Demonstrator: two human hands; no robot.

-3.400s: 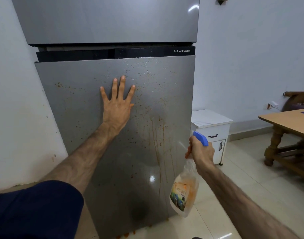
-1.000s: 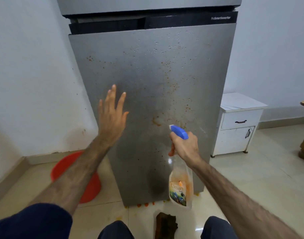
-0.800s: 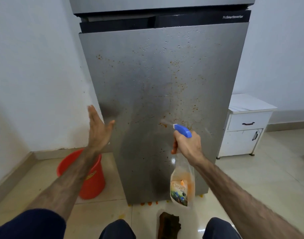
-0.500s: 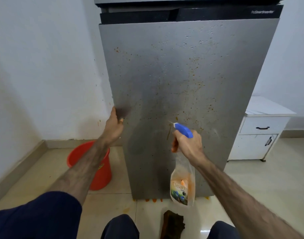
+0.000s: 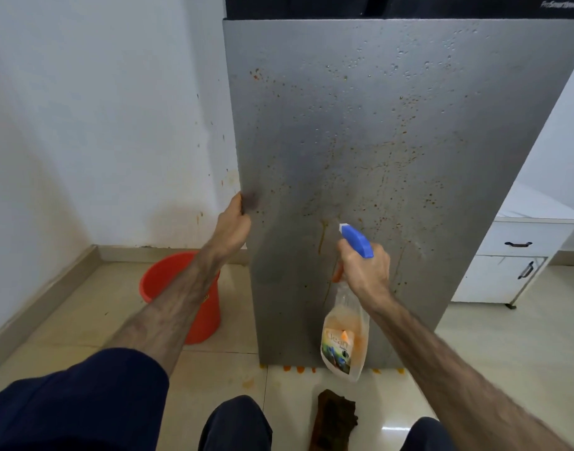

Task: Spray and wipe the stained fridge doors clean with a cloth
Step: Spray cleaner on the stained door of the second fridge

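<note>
A white-walled room with a pale glossy tile floor (image 5: 493, 353) fills the view, and the wall (image 5: 100, 125) left of the fridge carries faint orange specks and a dull smudge low down near the skirting. The grey lower fridge door (image 5: 376, 141) stands in the middle, tall and matte, with a black band across its top edge. Its surface is beaded with clear droplets in the upper part and peppered with orange-brown spots through the middle, and thin brownish runs trail down toward the bottom. Orange drips sit on the tiles along the door's foot. A white cabinet (image 5: 519, 265) with dark handles stands just beside the fridge on the right. A red bucket (image 5: 168, 281) sits on the floor at the left of the fridge, partly behind the left forearm. A dark brown cloth (image 5: 333, 418) lies crumpled on the tiles in front of the door, between the person's knees, touched by neither hand. The left hand (image 5: 232, 222) curls its fingers round the door's left edge at mid height. The right hand (image 5: 365, 271) grips the neck of a clear spray bottle (image 5: 344, 340) with orange liquid and a blue head, held just in front of the door with the nozzle aimed at the stained metal.
</note>
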